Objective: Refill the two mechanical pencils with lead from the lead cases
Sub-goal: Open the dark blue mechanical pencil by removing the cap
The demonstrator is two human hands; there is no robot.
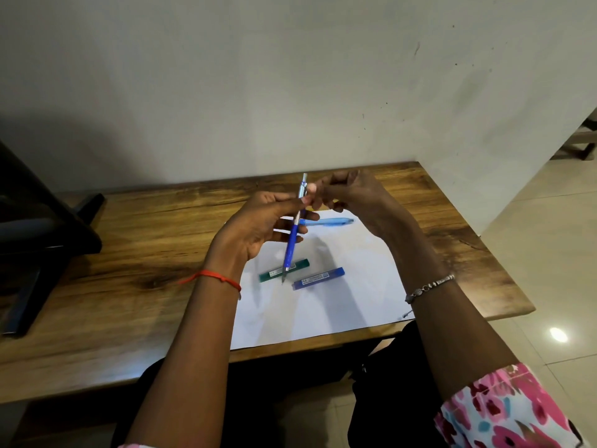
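My left hand (258, 224) holds a dark blue mechanical pencil (293, 240) nearly upright above the white paper (323, 302), tip pointing down, top end up. My right hand (352, 198) is raised beside the pencil's top end, its fingers pinched together close to my left thumb; whether they hold a small part is too small to tell. A light blue mechanical pencil (332, 222) lies on the paper behind my hands. A green lead case (274, 273) and a blue lead case (319, 278) lie side by side on the paper, both untouched.
The paper lies on a wooden table (129, 253) set against a white wall. A black stand (38, 240) occupies the table's left end. The table's right edge drops to a tiled floor (549, 253).
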